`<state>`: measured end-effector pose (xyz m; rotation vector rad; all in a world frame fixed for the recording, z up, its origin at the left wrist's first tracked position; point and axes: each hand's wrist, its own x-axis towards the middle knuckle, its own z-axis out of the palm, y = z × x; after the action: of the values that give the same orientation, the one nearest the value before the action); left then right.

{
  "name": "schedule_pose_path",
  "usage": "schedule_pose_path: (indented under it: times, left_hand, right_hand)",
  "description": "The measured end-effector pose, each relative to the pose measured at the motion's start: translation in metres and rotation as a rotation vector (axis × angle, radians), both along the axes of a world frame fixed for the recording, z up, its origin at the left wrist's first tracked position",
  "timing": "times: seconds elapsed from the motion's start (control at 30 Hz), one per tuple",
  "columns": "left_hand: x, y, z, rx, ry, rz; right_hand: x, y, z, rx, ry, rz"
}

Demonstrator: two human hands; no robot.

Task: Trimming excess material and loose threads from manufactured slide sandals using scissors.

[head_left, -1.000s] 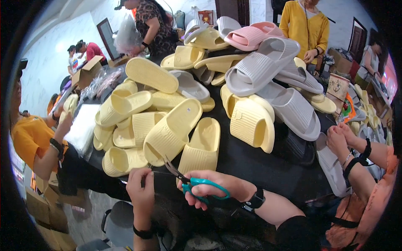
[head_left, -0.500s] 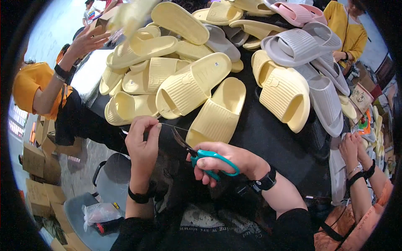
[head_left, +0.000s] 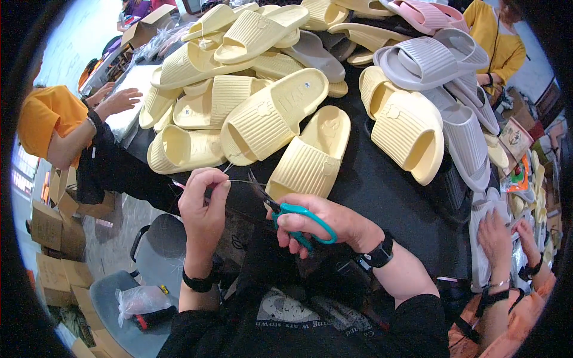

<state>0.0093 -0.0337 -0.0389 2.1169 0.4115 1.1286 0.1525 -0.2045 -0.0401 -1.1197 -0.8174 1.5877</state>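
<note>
My left hand (head_left: 204,200) is closed, thumb and forefinger pinching a thin thread (head_left: 240,181). The thread runs from those fingertips toward the scissors' blades. My right hand (head_left: 334,221) grips scissors with teal handles (head_left: 305,212); their dark blades point up and left, slightly apart, at the thread. I cannot tell whether the blades touch it. Just beyond the blades lies a yellow ribbed slipper (head_left: 301,170). Another yellow slipper (head_left: 259,128) rests behind it, with fine threads near its toe edge.
Yellow slippers pile up on the black table (head_left: 358,197); grey slippers (head_left: 465,137) and a pink one (head_left: 427,17) lie right. Left are a grey chair (head_left: 161,238) with a plastic bag and cardboard boxes (head_left: 48,227). Co-workers' hands (head_left: 122,101) are left; others (head_left: 495,238) are right.
The left co-worker's raised hand has come down, and the blurred yellow slipper in the air now lies on the pile. The right co-worker's hands have moved apart. My scissors have shifted slightly up.
</note>
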Motion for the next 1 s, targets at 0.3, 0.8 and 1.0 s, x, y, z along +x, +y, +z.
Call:
schedule_pose_path:
  times: [0.3,0.8,1.0]
  left_hand:
    - [-0.008,0.001,-0.005,-0.048,0.033,0.011]
    - [-0.104,0.058,-0.012,-0.020,0.444,0.261]
    - [-0.162,0.081,-0.019,0.219,0.918,0.402]
  right_hand:
    - [-0.002,0.000,0.003,-0.043,-0.053,-0.088]
    - [0.005,0.000,0.007,0.124,0.047,-0.301]
    - [0.005,-0.005,0.001,0.174,0.099,-0.310]
